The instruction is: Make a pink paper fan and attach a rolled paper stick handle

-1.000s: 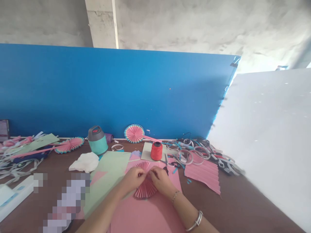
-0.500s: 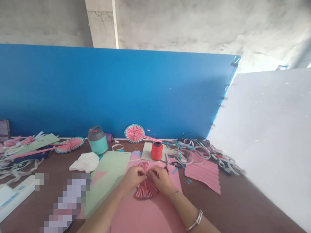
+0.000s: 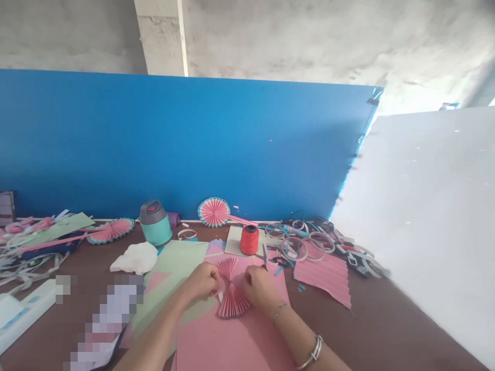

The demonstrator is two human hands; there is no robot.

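Note:
A pleated pink paper (image 3: 233, 300), pinched at its middle so that both ends fan out like a bow, lies on a pink sheet (image 3: 235, 345). To its left is my left hand (image 3: 203, 281), fingers closed in a pinch. My right hand (image 3: 261, 286) is likewise closed at the right side of the pleated paper. Whatever the fingertips hold is too thin or hidden to make out. Just beyond stands a spool of red thread (image 3: 249, 240). Scissors (image 3: 264, 253) lie partly visible beside it.
Finished round paper fans (image 3: 214, 212) lie at the back and left. A teal-grey container (image 3: 155, 224) stands behind crumpled white material (image 3: 135, 258). Rolls of tape (image 3: 294, 250) and pleated pink paper (image 3: 325, 278) lie at right. A blue partition (image 3: 174, 149) closes off the back.
My hands have moved apart from the middle of the pleated paper, the left one outward to the left and the right one slightly right. The pinched middle now shows between them.

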